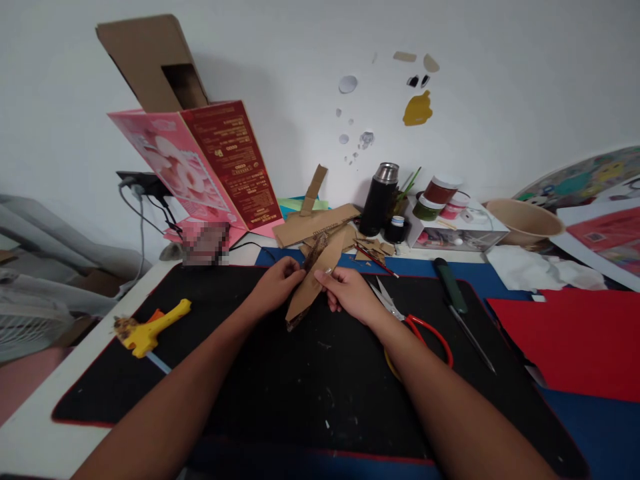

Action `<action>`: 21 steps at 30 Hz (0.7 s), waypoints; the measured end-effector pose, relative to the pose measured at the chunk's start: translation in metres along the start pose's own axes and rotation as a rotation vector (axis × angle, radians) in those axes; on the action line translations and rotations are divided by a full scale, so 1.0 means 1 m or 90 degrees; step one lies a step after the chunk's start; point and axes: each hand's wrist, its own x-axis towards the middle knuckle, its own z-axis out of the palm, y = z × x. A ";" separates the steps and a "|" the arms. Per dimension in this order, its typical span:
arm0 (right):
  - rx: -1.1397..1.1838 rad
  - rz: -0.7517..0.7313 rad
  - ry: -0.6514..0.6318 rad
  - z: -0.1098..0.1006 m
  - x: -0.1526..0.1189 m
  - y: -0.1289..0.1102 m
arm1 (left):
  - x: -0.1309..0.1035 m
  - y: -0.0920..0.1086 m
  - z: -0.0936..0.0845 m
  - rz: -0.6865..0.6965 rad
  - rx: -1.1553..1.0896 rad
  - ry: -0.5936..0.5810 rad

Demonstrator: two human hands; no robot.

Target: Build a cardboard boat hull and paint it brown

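Note:
A long, pointed piece of cardboard point(307, 295) is held tilted above the black desk mat point(280, 400). My right hand point(347, 291) pinches it near its middle, thumb on top. My left hand point(280, 283) is closed at its left edge, with thumb and fingers meeting the darker, rough layer behind. Just right of my right hand lie scissors point(425, 333) with red handles, blades open, partly under my forearm. A yellow hot glue gun point(150, 333) rests on the mat to the left.
Cardboard scraps point(310, 227) lie behind the hands, beside a black thermos point(379, 200) and paint jars point(430, 207). A dark green-handled screwdriver-like tool point(453, 290) and red sheet point(575, 340) are on the right. A pink and red box point(225, 160) stands back left.

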 end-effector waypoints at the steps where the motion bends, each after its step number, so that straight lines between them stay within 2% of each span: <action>1: -0.002 0.000 0.004 -0.001 0.000 0.000 | 0.000 0.001 0.000 0.002 -0.010 -0.003; 15: 0.037 0.017 -0.023 -0.008 0.000 -0.004 | -0.003 0.004 -0.003 0.041 -0.002 -0.043; 21: 0.058 0.016 -0.028 -0.010 -0.001 -0.005 | -0.003 0.004 -0.002 -0.016 -0.078 -0.071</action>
